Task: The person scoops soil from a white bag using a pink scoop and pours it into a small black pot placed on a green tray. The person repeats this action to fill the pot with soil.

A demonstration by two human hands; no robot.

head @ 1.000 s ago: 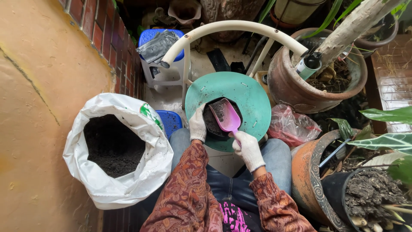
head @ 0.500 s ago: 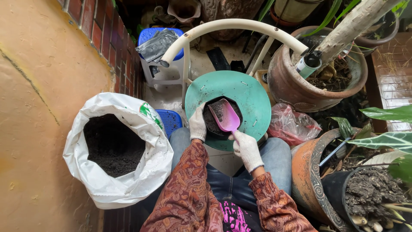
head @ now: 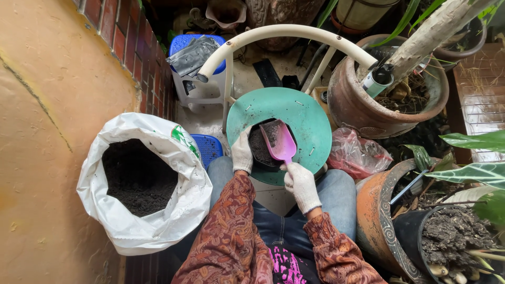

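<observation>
Under your hands: a small black pot (head: 261,147) sits on the round green stool seat (head: 307,118), right between your two gloved grips.
Right hand: your right hand (head: 301,183) is closed around the handle of the pink scoop (head: 280,142), fingers wrapped tight; the blade reaches forward from that grip and rests over the pot's far side.
Left hand: your left hand (head: 242,152) is curled against the pot's near-left rim, fingers pressed to it and steadying it.
Soil in the pot: dark soil shows inside, up near the rim as far as you can tell; the scoop hides part of the surface, so the exact level is unclear.
Supply: the white sack (head: 150,231), well to the left of your left grip, stands open and has plenty of dark soil (head: 138,179) in it.
Done, by judgement: most of the filling looks finished.
Left, by judgement: perhaps a last top-up or levelling; no plant shows in the pot.
</observation>
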